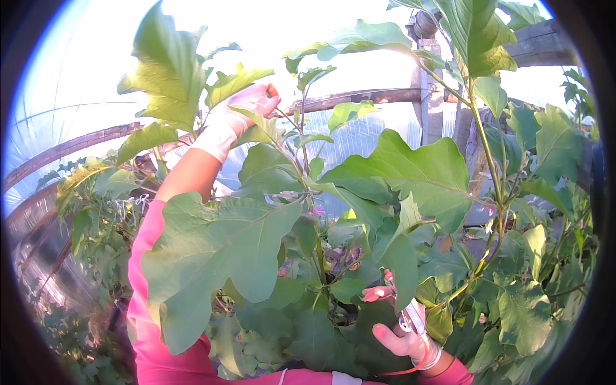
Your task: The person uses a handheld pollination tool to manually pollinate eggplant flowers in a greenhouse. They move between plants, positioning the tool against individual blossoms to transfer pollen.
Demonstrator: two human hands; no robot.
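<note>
My left hand (255, 102), in a thin pale glove, is raised at the upper middle beside the upper stem of an eggplant plant (304, 130). Its fingers are curled; whether anything is inside them cannot be told. Low on the right, my right hand (406, 337), gloved too, holds small metal hand shears (412, 317) across the palm, the thumb standing apart. Leaves partly hide the shears and fingers. A red cord (417, 366) runs by the right wrist. A broad eggplant leaf (221, 255) covers part of my left arm, and a purple flower (317, 210) hangs mid-plant.
Tall eggplant stems (495, 178) with large leaves rise at the right. Behind them stand a wooden post (431, 96) and a horizontal wooden rail (356, 98) before translucent plastic sheeting (370, 127). More foliage (103, 231) grows at the left by curved poles (72, 147).
</note>
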